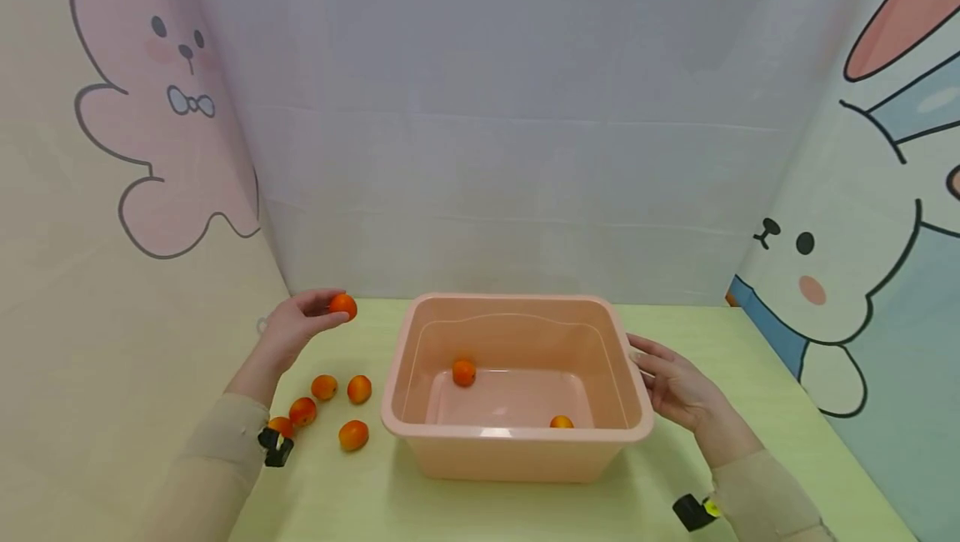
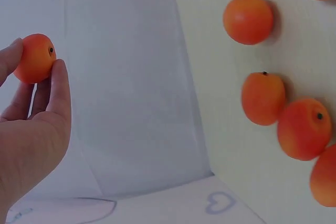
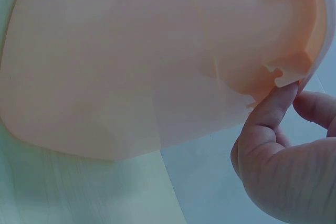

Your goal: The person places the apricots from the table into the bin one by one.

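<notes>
Left hand (image 1: pixel 296 327) pinching one small orange fruit (image 1: pixel 342 306) between thumb and fingertips, raised above the counter (image 1: pixel 525 500) at ten o'clock of the pink plastic tub (image 1: pixel 516 439). Right hand (image 1: pixel 678 388) relaxed, thumb touching under the tub's rim at three o'clock, steadying it. Two fruits inside: one (image 1: pixel 463 372) at the back left, one (image 1: pixel 561 422) near the front wall. Five loose fruits (image 1: pixel 353 434) lying at nine o'clock of the tub.

Advised: carry across the rim, release low, keep the tub braced.

Left wrist view alone showing the fruit's dark stem dot (image 2: pixel 51 50). Right wrist view alone showing the thumb (image 3: pixel 273 109) against a notch beneath the rim.
</notes>
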